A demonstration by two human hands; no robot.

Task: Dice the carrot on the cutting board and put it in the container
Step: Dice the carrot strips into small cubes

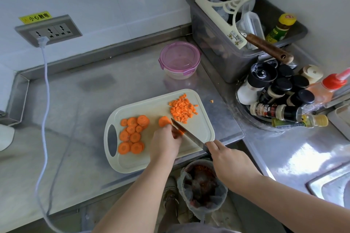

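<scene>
While the cream plastic cutting board sits at the steel counter's front edge, open room lies left & behind. Left hand curls its fingers on a carrot chunk; right hand grips the knife, blade tip against that chunk. Round slices lie board-left, dice pile far-right. Pink-lidded round container stands behind, lid on, w/ spice bottles crowding the right.

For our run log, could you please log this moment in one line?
step: dicing; left hand holds carrot slice; right hand grips knife; diced carrot on cutting board; container lidded
</scene>
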